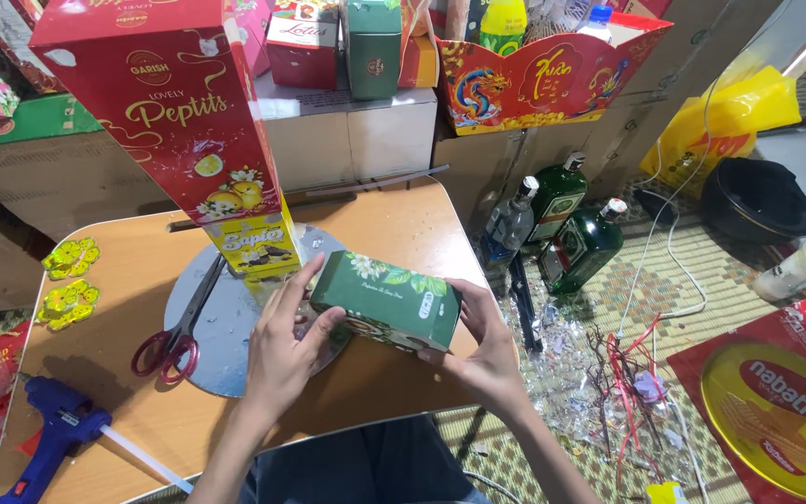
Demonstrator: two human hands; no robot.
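two bare hands are seen closed around a small green box [386, 301] printed with leaves, which is held just above the near edge of a wooden table [132, 392], tilted with its right end lower. the left hand [284, 347] is wrapped on the box's left end, fingers spread up its side and thumb pressed against its front face; the right hand [479, 347] is cupped under and around the right end, fingers curled over the top corner. just behind the box, a round silver board [226, 341] is laid flat on the table, and a tall red carton [172, 112] is stood on it, leaning, with a small yellow box [254, 245] at its foot. red-handled scissors [179, 331] are laid across the board's left edge, near the left hand. a blue glue gun [56, 431] is placed at the table's near left corner, and two yellow flower decorations [69, 280] are set along the left side. on the woven mat to the right, three glass bottles [562, 229] are stood together beside shredded clear wrap and red ribbon [622, 373]. a red biscuit tin with a round yellow window [776, 411] is seen at far right.
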